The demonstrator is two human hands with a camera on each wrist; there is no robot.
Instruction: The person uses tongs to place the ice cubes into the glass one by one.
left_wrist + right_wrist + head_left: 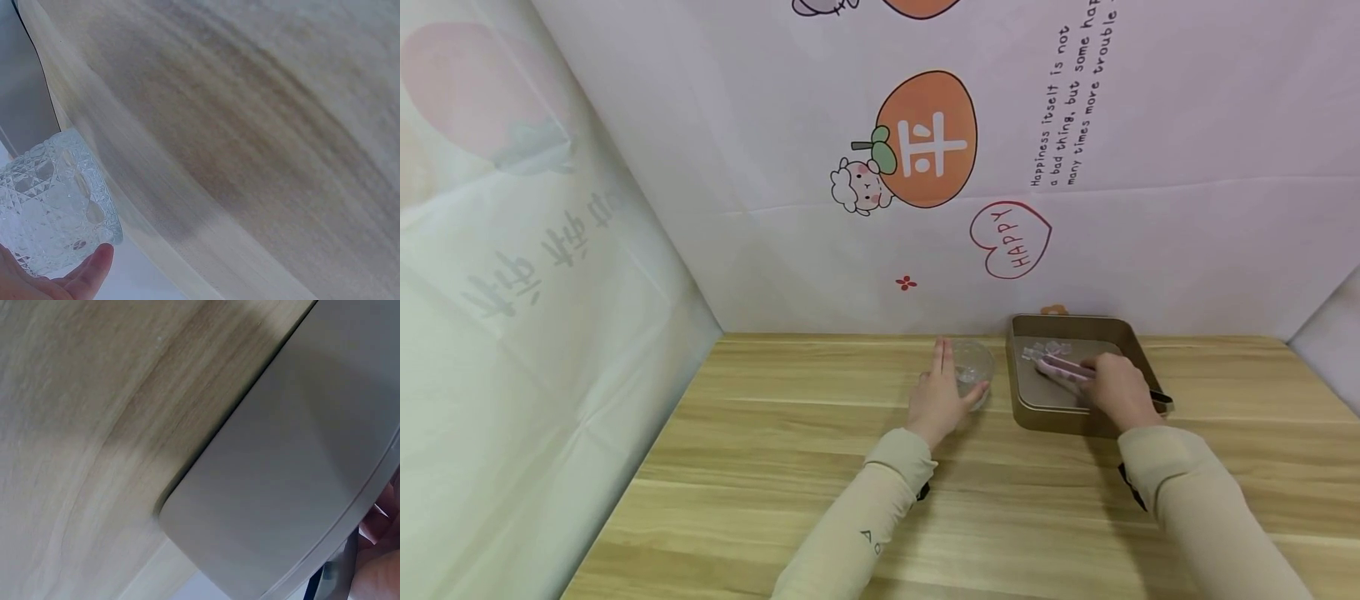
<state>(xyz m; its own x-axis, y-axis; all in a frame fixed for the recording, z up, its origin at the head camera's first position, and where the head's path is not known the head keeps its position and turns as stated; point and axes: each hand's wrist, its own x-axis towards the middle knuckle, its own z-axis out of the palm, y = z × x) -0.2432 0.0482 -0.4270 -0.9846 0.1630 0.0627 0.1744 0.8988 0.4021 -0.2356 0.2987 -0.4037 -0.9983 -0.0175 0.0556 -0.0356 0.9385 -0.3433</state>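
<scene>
My left hand [937, 403] holds a clear cut-glass cup [979, 363], thumb on its right side and fingers along its left. Through the glass, a few clear pieces show at the bottom. In the left wrist view the glass's diamond-patterned wall [53, 200] appears, with fingertips against it. Inside the brown rectangular tray, my right hand [1122, 390] grips a pair of tongs [1067, 367] with pale pinkish arms. Their tips reach the small clear cubes [1037, 351] lying at the tray's back left. In the right wrist view only part of that hand [378, 562] shows.
The brown rectangular tray [1026, 417] stands right of the glass, near the wall-side edge of the wooden table [760, 433]. White printed sheets [805, 250] hang behind and at the left. A dark handle end [1161, 400] juts past the tray's right rim.
</scene>
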